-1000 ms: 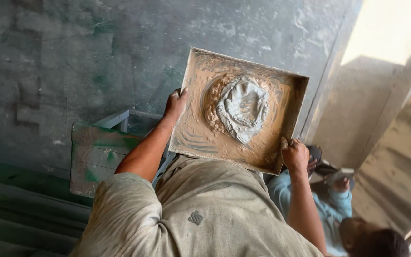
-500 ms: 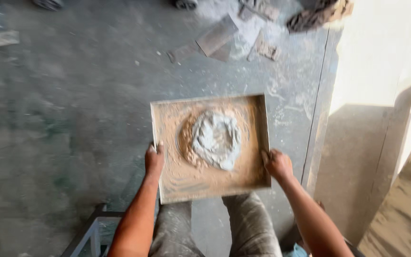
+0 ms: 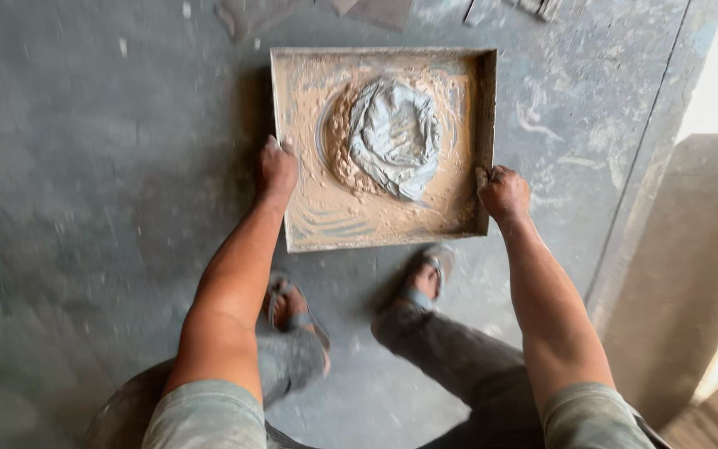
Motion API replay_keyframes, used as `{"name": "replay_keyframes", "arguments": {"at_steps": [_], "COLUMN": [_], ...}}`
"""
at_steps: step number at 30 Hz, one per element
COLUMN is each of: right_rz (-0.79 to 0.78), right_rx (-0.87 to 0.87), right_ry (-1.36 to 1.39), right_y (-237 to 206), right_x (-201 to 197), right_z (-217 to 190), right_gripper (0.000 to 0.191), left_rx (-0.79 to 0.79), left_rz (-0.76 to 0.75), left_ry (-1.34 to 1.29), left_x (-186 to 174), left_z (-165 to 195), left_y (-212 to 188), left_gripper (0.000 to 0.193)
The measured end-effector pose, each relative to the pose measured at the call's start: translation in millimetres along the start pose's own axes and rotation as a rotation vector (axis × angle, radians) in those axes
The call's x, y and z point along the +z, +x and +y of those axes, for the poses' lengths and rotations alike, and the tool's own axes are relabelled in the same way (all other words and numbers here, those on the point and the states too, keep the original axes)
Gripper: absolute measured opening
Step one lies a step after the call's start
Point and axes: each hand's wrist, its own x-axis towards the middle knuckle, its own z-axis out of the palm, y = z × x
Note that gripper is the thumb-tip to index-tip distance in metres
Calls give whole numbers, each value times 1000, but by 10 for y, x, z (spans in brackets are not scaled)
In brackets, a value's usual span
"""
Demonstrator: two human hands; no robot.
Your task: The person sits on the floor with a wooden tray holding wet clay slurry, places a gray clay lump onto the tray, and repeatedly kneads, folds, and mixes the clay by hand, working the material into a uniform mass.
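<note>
A square shallow tray (image 3: pixel 465 214) smeared with tan clay is held out in front of me, low over the grey floor. A round clay mound with a grey wet cloth (image 3: pixel 394 137) lies in its middle. My left hand (image 3: pixel 277 169) grips the tray's left rim. On the right rim my right hand (image 3: pixel 504 193) is closed near the front corner. Both forearms reach down from the bottom of the view.
My sandalled feet (image 3: pixel 425 274) stand on the grey concrete floor (image 3: pixel 101 166) just below the tray. Flat scraps (image 3: pixel 243 15) lie at the top edge. A raised concrete edge and a pale step (image 3: pixel 691 249) run along the right side.
The view has swung from a wall down to the floor. The tray, held in both hands throughout, has come lower and now hangs level near the floor in front of my feet.
</note>
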Motion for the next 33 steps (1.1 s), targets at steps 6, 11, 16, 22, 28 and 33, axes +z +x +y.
{"name": "replay_keyframes", "arguments": {"at_steps": [6, 11, 16, 22, 28, 33], "right_rz": [-249, -430, -314, -403, -440, -430], "right_rx": [167, 234, 39, -115, -36, 109], "right_ry": [-116, -247, -316, -379, -503, -552], "right_y": [-91, -114, 26, -62, -283, -461], "right_x": [-481, -640, -184, 507, 546, 375], "right_z": [-230, -411, -462, -155, -186, -1440], "right_gripper": [41, 40, 43, 52, 29, 28], "left_rx": [-13, -11, 305, -158, -388, -260], "left_rz": [-406, -940, -334, 172, 279, 351], "left_ry": [384, 578, 337, 234, 253, 288], "left_x": [-588, -957, -1376, -2048, -2609, -2592], "left_z": [653, 783, -83, -2494, -4572, -5065], "left_y": [-127, 276, 1053, 1407, 1494, 1547], "left_gripper": [50, 61, 64, 68, 101, 94]}}
